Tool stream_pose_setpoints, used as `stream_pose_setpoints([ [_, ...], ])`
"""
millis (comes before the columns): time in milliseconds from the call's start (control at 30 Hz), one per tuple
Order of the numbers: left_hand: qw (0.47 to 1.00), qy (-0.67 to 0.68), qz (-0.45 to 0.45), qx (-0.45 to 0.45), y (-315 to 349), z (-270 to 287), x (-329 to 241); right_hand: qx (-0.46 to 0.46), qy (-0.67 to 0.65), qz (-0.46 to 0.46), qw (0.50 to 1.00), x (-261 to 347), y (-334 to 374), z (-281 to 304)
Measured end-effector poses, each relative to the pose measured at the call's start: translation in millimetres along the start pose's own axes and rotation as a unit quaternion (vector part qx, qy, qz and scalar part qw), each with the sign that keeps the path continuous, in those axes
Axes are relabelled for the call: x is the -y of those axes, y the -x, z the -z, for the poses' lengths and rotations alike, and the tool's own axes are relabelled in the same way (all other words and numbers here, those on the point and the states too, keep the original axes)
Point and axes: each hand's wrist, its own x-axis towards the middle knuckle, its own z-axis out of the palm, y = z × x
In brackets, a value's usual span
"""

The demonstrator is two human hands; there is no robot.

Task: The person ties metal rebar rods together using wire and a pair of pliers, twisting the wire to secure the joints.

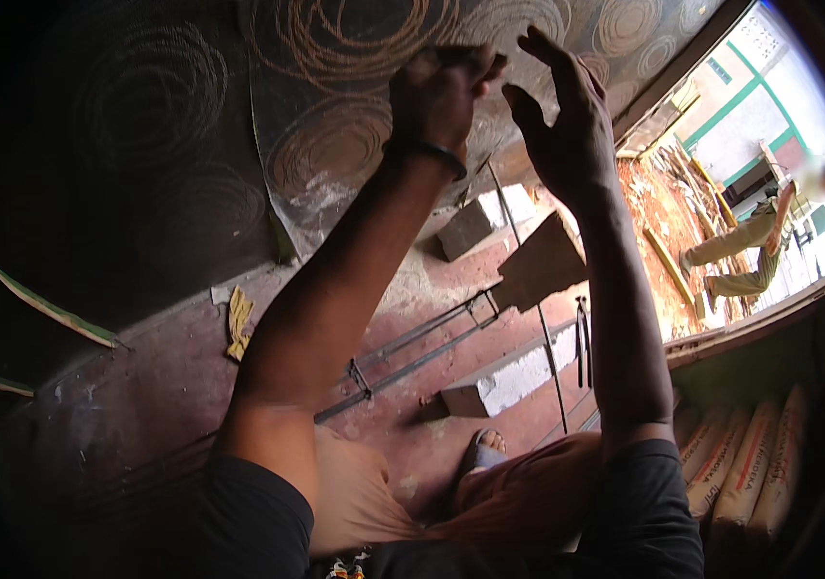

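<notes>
Bare forearms (330, 280) slant up from the lower edge. The left hand (439, 92), upper centre, is blurred, fingers curled, its grip unclear; a metal cage (362, 380) and pale block (475, 226) lie mid-frame; the right hand (567, 125), apart from the left, is open, thumb spread.

From my remote feed I count two hands (439, 96) (572, 135), two blocks (485, 224) (512, 376), one metal frame (361, 378), one cloth (238, 323), one wristband (427, 151), one sandal (480, 456), one other person (768, 230) and at least four sacks (762, 463), their full number unclear.
</notes>
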Motion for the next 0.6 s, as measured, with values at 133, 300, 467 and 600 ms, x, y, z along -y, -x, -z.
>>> stream_pose_setpoints([
  [133, 0.997, -0.054, 0.054, 0.027, 7.6, 0.4, -23.2, 0.075, -0.147, -0.174, 0.971, 29.9, -2.3, 2.0],
  [300, 0.975, 0.128, 0.097, 0.151, 32.4, -12.7, -6.4, 0.041, -0.251, -0.156, 0.954, 14.3, 44.2, 32.5],
  [467, 0.93, -0.15, 0.045, 0.334, 44.8, -11.0, 44.1, -0.036, -0.278, -0.335, 0.899, -19.1, 117.8, 50.1],
  [600, 0.815, -0.411, 0.134, 0.385, 78.1, 12.5, 111.9, -0.12, -0.351, -0.499, 0.784, -59.7, 212.8, 74.4],
])
